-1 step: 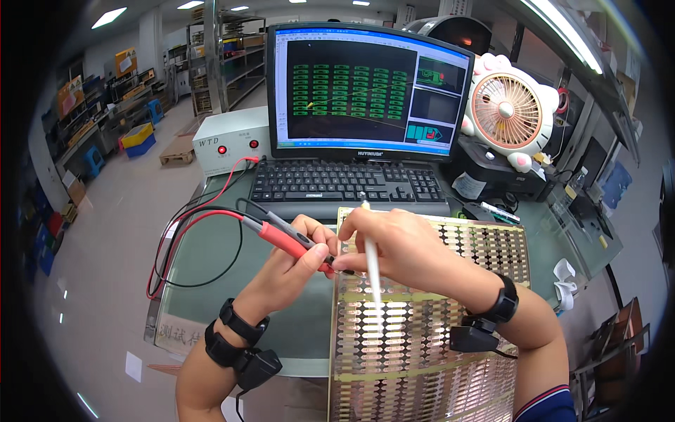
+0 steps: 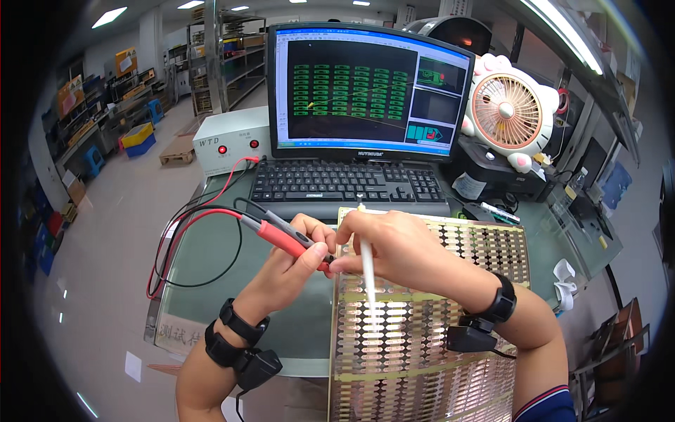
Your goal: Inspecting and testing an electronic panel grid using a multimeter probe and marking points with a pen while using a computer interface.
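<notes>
My left hand (image 2: 292,264) grips a red test probe (image 2: 281,239) and a black probe (image 2: 278,221) together, their tips pointing right toward my right hand. My right hand (image 2: 397,246) holds a thin white stick (image 2: 368,271) that points down onto a large gold perforated circuit panel (image 2: 436,344). The panel lies on the green desk mat (image 2: 211,281) in front of me. The two hands touch at the fingertips above the panel's left edge. Black bands sit on both wrists.
Red and black leads (image 2: 186,235) loop across the mat to a white tester box (image 2: 228,144) at the back left. Behind the panel are a black keyboard (image 2: 344,184) and a monitor (image 2: 365,91) showing green rows. A small pink-white fan (image 2: 508,112) stands at the right.
</notes>
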Action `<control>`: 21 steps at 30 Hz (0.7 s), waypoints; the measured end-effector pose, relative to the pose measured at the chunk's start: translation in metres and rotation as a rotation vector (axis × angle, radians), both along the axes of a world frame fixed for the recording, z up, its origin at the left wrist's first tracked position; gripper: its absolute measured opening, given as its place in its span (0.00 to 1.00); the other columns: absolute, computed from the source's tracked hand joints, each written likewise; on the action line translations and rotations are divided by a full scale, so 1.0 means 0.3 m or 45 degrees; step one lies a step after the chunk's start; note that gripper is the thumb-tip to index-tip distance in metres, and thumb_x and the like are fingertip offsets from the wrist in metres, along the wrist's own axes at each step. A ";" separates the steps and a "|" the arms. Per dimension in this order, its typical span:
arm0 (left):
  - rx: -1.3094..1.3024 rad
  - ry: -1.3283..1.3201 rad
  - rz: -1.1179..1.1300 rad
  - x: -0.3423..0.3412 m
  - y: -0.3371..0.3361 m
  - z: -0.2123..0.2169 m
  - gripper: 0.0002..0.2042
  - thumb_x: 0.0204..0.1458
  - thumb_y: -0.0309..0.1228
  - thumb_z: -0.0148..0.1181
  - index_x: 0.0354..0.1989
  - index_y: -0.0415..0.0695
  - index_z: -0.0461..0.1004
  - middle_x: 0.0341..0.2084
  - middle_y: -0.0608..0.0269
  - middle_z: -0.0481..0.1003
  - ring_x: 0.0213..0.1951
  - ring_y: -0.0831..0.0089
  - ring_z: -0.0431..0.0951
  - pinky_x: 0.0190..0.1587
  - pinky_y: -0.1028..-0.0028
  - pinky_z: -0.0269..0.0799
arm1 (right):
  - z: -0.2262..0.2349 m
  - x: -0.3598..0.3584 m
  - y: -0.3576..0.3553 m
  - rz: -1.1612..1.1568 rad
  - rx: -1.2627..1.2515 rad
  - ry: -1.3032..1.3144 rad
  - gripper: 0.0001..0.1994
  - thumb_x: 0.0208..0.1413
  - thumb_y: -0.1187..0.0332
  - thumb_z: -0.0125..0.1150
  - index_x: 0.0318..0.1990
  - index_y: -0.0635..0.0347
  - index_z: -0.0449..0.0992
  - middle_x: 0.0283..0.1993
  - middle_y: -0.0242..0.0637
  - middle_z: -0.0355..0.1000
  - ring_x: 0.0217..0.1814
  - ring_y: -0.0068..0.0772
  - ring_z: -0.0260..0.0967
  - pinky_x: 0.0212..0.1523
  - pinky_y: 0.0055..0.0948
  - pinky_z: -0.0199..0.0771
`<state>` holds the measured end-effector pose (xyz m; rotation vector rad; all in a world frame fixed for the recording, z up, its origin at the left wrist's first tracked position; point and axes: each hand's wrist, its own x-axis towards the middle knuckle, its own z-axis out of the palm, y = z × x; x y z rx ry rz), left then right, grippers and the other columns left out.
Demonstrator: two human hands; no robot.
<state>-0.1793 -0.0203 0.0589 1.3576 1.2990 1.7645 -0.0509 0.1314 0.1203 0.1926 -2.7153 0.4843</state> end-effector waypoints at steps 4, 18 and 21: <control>0.027 0.165 0.072 -0.014 -0.006 -0.009 0.05 0.60 0.30 0.45 0.37 0.42 0.59 0.37 0.63 0.66 0.36 0.79 0.69 0.39 0.76 0.69 | -0.031 -0.029 -0.014 0.009 -0.003 -0.078 0.15 0.49 0.55 0.64 0.31 0.55 0.70 0.25 0.40 0.72 0.28 0.48 0.71 0.27 0.42 0.67; -0.125 -0.226 0.126 -0.059 -0.003 -0.026 0.17 0.63 0.43 0.42 0.28 0.43 0.63 0.25 0.67 0.65 0.22 0.80 0.65 0.28 0.79 0.65 | -0.043 0.073 0.084 -0.175 -1.037 -0.016 0.13 0.53 0.65 0.62 0.28 0.63 0.66 0.22 0.35 0.72 0.23 0.19 0.70 0.23 0.21 0.69; -0.422 -0.283 0.161 -0.059 0.004 -0.025 0.16 0.63 0.42 0.44 0.31 0.42 0.66 0.24 0.69 0.64 0.21 0.83 0.62 0.26 0.79 0.63 | -0.103 0.135 0.078 -0.226 -1.165 -0.020 0.12 0.56 0.66 0.60 0.29 0.62 0.64 0.25 0.36 0.73 0.23 0.17 0.69 0.23 0.19 0.68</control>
